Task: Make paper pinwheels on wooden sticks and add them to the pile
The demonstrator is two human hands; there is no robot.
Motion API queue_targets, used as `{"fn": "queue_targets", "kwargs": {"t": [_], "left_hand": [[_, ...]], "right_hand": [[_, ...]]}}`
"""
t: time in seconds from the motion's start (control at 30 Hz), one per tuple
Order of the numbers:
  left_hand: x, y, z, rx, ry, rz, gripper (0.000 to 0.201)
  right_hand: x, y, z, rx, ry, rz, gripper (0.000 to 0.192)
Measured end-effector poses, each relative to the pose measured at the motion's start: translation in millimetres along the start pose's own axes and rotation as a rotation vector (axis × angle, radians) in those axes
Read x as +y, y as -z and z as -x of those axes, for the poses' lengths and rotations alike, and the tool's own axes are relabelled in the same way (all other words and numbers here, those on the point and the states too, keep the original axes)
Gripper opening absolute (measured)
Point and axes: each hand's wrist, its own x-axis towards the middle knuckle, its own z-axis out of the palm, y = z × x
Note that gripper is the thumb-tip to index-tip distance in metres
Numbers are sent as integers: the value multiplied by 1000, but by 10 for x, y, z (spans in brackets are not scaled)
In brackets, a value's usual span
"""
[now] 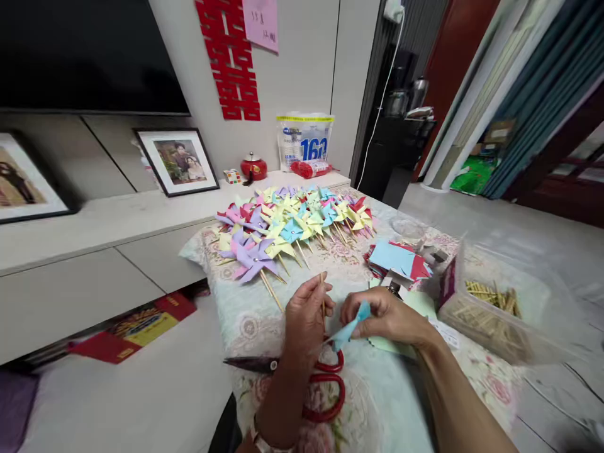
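Observation:
Between the thumb and fingers of my left hand [306,311] a thin wooden stick [323,292] stands upright. My right hand [384,314] pinches a folded blue paper pinwheel [346,330], which is apart from the top of the stick. Red-handled scissors [325,396] lie under my left forearm, blades pointing left. Beyond my hands is a spread of finished paper pinwheels [292,229] on sticks, in purple, yellow, blue, pink and red. Blue and red paper pieces [399,258] are stacked past my right hand.
A clear plastic box [486,327] of wooden sticks stands at the right of the cloth-covered table [264,327]. A small dark bottle [394,288] sits by the paper. Behind are a low cabinet [117,220], framed photos [177,160], a red pot [253,168] and a plastic bag [306,141].

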Motion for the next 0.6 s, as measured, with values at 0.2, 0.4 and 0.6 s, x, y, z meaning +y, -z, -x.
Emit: {"fn": "queue_targets", "kwargs": {"t": [0.2, 0.4, 0.6], "left_hand": [[-65, 25, 31, -31, -18, -104, 32], [-44, 41, 57, -138, -209, -221, 20], [-46, 70, 36, -240, -384, -349, 14]], "right_hand": [[24, -14, 23, 250, 213, 130, 18], [-16, -90, -83, 366, 604, 370, 3], [9, -110, -108, 484, 681, 547, 11]]}}
